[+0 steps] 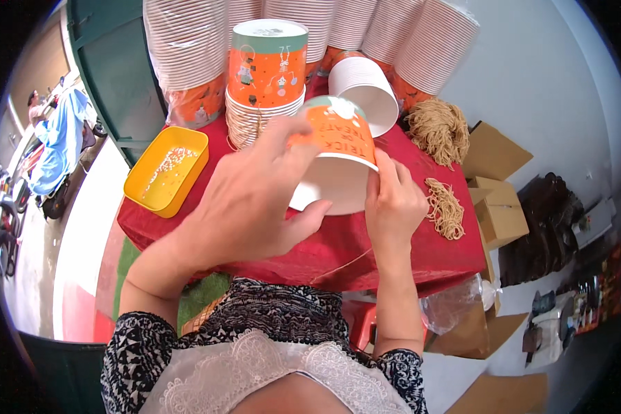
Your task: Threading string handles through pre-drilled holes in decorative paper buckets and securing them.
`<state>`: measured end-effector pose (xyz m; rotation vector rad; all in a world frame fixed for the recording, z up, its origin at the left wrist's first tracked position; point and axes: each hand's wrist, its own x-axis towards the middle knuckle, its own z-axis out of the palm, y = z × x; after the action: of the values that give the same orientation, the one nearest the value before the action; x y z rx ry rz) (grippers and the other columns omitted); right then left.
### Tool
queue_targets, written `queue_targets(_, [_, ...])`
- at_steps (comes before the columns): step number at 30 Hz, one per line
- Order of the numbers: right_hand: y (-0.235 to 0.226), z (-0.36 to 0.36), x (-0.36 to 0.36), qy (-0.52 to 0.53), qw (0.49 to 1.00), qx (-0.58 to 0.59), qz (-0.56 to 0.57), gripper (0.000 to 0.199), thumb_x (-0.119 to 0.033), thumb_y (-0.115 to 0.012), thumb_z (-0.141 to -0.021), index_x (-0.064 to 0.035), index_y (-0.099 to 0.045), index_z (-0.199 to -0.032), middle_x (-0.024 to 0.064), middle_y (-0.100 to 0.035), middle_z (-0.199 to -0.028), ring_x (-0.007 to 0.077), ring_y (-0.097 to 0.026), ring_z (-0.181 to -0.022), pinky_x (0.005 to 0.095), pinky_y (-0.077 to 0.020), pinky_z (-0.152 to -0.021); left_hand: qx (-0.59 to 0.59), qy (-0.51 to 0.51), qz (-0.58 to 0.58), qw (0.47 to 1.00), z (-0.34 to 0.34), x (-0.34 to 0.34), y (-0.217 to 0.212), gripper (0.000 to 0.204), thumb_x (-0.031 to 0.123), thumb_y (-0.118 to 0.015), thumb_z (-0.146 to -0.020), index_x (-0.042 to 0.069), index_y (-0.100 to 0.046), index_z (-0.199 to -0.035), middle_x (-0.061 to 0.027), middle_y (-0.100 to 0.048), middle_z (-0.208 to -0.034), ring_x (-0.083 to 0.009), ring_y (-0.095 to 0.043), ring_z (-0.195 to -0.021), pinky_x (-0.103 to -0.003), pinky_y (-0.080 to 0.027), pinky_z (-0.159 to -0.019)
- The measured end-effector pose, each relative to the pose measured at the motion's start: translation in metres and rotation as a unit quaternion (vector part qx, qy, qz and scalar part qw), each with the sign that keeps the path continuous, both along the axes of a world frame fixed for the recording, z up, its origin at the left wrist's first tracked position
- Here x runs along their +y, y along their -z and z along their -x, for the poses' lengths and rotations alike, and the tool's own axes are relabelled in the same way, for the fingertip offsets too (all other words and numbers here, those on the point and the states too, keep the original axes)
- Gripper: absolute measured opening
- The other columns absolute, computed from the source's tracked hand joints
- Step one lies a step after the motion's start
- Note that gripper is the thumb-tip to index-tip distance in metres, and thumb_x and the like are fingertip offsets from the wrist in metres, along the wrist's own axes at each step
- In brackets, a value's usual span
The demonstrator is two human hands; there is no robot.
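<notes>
In front of me an orange paper bucket (338,131) with a green base band and a white inside is tilted, its mouth facing down toward me. My right hand (393,200) grips its rim on the right side, thumb at the edge. My left hand (245,190) is at the bucket's left side with thumb and fingers apart; its fingertips are blurred and overlap the wall, so contact is unclear. Behind them, an upside-down stack of similar buckets (268,76) has twine hanging at its rims. Another white-lined bucket (366,90) lies on its side with the mouth toward me.
Tall wrapped bucket stacks (186,48) line the back of the red-covered table (338,259). A yellow tray (196,162) with small white pieces sits left. On the right lie a large twine bundle (438,131) and a smaller twine bunch (446,210). Cardboard boxes (500,214) stand beyond.
</notes>
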<state>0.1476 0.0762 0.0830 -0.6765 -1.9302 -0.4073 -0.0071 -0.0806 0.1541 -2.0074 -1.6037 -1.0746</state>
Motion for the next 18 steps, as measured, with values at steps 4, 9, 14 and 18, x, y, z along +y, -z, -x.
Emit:
queue_targets(4, [-0.035, 0.01, -0.014, -0.034, 0.994, -0.042, -0.091, 0.033, -0.007, -0.076, -0.073, -0.0114, -0.071, -0.106, 0.0043, -0.07, -0.094, 0.0226, -0.065, -0.067, 0.0354, -0.0527, -0.061, 0.041, -0.089, 0.088, 0.991, 0.008, 0.017, -0.013, 0.07, 0.018, -0.078, -0.07, -0.003, -0.051, -0.132, -0.0223, -0.052, -0.131, -0.0386, -0.066, -0.096, -0.044, -0.055, -0.078])
queue_targets(9, [-0.045, 0.009, -0.016, -0.065, 0.992, -0.063, -0.086, 0.033, -0.009, -0.076, -0.077, -0.0074, -0.07, -0.109, 0.0093, -0.069, -0.1, 0.0246, -0.066, -0.078, 0.0355, -0.0541, -0.069, 0.063, -0.188, 0.159, 0.967, 0.024, 0.035, 0.003, 0.06, 0.01, -0.065, -0.08, -0.003, -0.047, -0.136, -0.0244, -0.054, -0.13, -0.0402, -0.065, -0.099, -0.046, -0.053, -0.083])
queue_targets(14, [-0.016, -0.008, -0.016, -0.218, 0.932, 0.169, 0.234, 0.048, -0.016, -0.059, -0.096, 0.0078, -0.049, -0.137, 0.0258, -0.056, -0.134, 0.0379, -0.056, -0.123, 0.0423, -0.0443, -0.104, -0.141, -0.096, 0.021, 0.985, 0.035, 0.04, 0.043, 0.052, -0.002, -0.052, -0.086, -0.006, -0.046, -0.137, -0.0271, -0.057, -0.129, -0.0432, -0.06, -0.112, -0.043, -0.05, -0.095])
queue_targets(18, [0.027, -0.017, -0.026, -0.317, 0.815, 0.218, 0.433, 0.049, -0.024, -0.049, -0.103, 0.0086, -0.045, -0.139, 0.0199, -0.058, -0.129, 0.0267, -0.058, -0.116, 0.0367, -0.0463, -0.098, -0.264, -0.041, -0.034, 0.963, 0.035, 0.041, 0.069, 0.054, -0.004, -0.051, -0.084, -0.01, -0.044, -0.137, -0.029, -0.057, -0.126, -0.0438, -0.059, -0.112, -0.045, -0.048, -0.098])
